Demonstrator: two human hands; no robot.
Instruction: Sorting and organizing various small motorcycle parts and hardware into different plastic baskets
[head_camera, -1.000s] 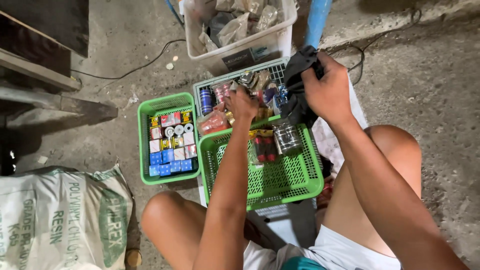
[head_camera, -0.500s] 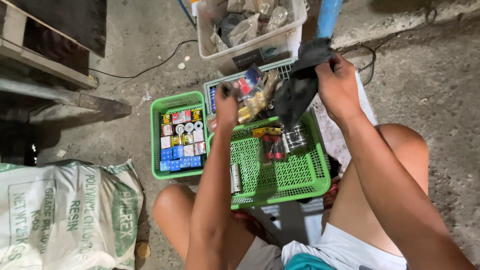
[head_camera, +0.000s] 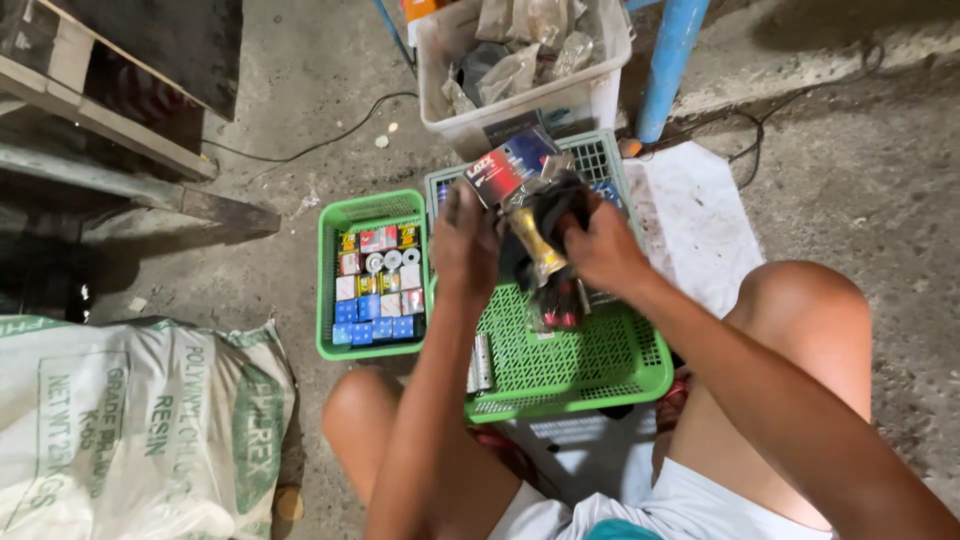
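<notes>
Holding black bundle (head_camera: 548, 215) between both grips: left hand (head_camera: 466, 245) and right hand (head_camera: 600, 250) pinching it, above green basket (head_camera: 600, 370).

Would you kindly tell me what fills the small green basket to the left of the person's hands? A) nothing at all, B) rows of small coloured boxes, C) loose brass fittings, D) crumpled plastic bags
B: the small green basket holds neat rows of small boxes in red, yellow, white and blue, lying on the floor just beside the left hand.
</notes>
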